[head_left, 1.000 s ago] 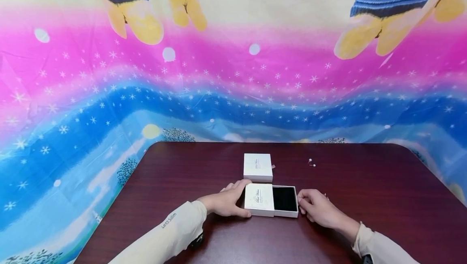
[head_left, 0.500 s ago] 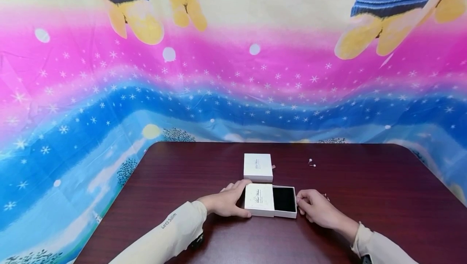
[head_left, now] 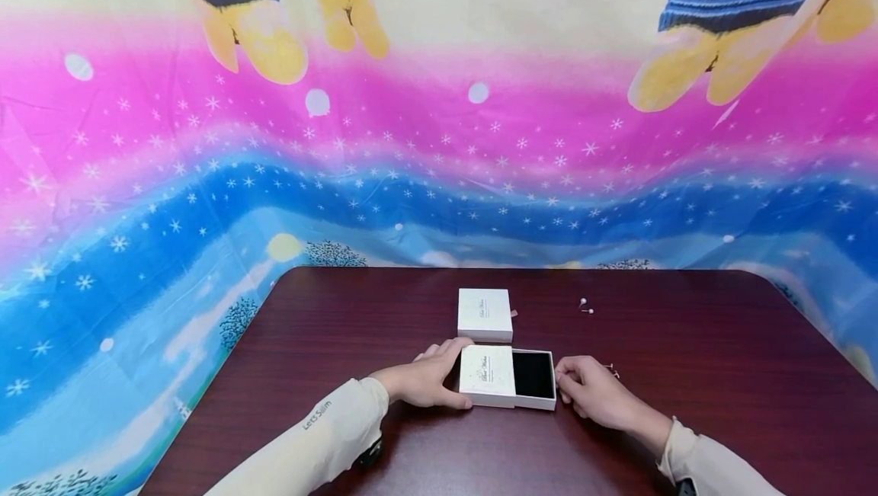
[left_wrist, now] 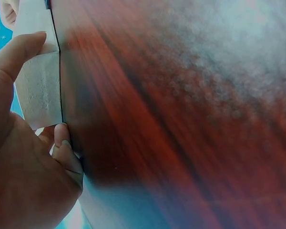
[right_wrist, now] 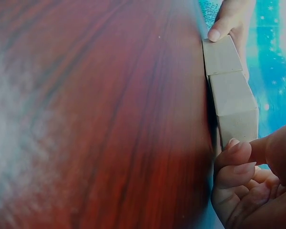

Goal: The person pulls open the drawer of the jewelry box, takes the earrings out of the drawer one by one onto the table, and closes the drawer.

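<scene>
A white, lettered jewellery box sleeve (head_left: 487,374) lies on the table, its drawer (head_left: 535,403) with a black lining (head_left: 533,372) partly out to the right. My left hand (head_left: 428,383) grips the sleeve's left end, thumb along the near side and fingers reaching round behind. At the drawer's outer end is my right hand (head_left: 593,393), thumb and fingers curled together against it. The right wrist view shows the fingertips (right_wrist: 236,151) at the drawer's end wall; a pull tab between them, if any, is hidden.
A second white box (head_left: 484,312), with a small tab (head_left: 514,314) at its right, stands just behind. Two pearl-headed stud earrings (head_left: 586,306) lie farther right. Other small studs (head_left: 613,371) lie behind my right hand. A printed cloth (head_left: 439,138) hangs beyond the table's back edge.
The drawer has slid a little left into the sleeve, and my right hand has moved left with it. My left hand and the sleeve have stayed put.
</scene>
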The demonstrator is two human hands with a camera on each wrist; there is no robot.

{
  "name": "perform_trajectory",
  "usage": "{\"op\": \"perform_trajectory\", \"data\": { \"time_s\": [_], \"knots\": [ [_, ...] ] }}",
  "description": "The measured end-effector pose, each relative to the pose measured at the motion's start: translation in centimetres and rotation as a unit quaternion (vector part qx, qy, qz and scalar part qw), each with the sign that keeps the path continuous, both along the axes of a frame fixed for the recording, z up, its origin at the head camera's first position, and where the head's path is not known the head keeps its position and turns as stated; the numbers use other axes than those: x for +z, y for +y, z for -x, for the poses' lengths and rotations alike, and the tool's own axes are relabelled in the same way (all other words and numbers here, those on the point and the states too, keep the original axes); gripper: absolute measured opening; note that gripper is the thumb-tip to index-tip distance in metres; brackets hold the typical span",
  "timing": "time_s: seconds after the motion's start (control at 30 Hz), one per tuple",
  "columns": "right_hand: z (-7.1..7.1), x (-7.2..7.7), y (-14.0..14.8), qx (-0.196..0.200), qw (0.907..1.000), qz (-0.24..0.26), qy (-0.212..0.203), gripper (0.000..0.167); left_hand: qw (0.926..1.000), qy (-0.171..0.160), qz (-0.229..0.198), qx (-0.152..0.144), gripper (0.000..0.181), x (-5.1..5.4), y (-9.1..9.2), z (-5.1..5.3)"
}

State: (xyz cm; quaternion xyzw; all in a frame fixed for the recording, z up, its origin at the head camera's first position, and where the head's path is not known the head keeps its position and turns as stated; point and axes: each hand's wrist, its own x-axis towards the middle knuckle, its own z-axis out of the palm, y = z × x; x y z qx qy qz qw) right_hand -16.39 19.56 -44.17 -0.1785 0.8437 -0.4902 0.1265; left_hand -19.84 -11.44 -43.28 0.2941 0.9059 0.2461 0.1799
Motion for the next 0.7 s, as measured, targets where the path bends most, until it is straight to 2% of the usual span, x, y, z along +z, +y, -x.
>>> {"op": "perform_trajectory", "data": {
  "time_s": [0.27,0.7],
  "knots": [
    [0.05,-0.05,-0.14,-0.002,1.0,0.002,-0.009,0.02,1.0,0.001,0.0,0.0,0.09,-0.06,-0.03,0.04],
    [0.33,-0.24,-0.35,0.001,1.0,0.007,0.0,0.021,1.0,-0.007,-0.004,0.003,0.091,0.0,0.0,-0.01]
  ]
}}
